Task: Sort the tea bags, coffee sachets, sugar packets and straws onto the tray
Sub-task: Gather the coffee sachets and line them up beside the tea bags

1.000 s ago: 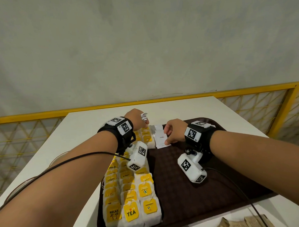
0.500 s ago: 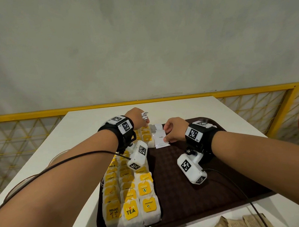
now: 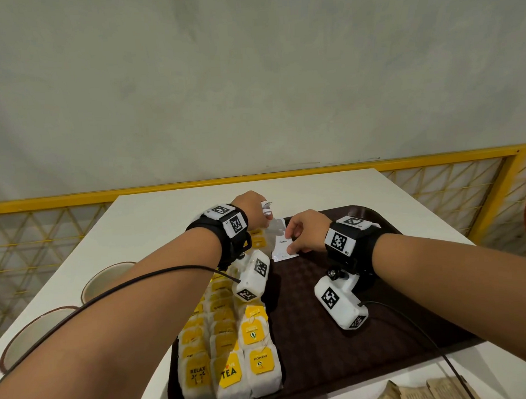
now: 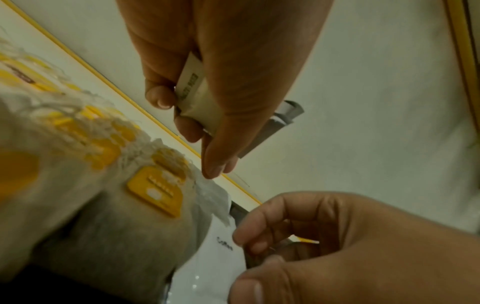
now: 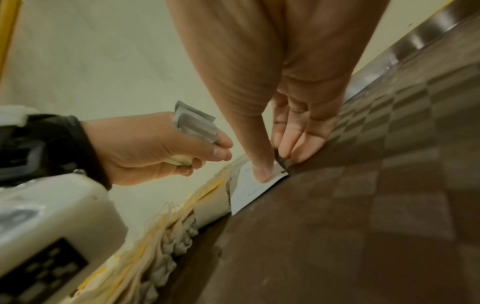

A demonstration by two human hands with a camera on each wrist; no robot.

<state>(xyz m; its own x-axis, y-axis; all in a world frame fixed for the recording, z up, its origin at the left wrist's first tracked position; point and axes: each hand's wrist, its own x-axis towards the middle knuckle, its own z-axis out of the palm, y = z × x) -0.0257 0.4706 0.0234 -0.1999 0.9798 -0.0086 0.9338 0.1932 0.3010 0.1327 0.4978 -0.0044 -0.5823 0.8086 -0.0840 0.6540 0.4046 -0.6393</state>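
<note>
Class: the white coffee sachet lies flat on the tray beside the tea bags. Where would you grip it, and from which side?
Probably the coffee sachet's free right edge, from the right: it lies flat on the tray, tea bags crowd its left, and the right hand already pinches there.

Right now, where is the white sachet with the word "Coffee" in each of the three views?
Head: the coffee sachet lies at the tray's far end, under the right hand.
Left wrist: bottom centre, beside the tea bags.
Right wrist: centre, pinned by the thumb.
Shared landmark: the yellow-tagged tea bags directly left of it.
</note>
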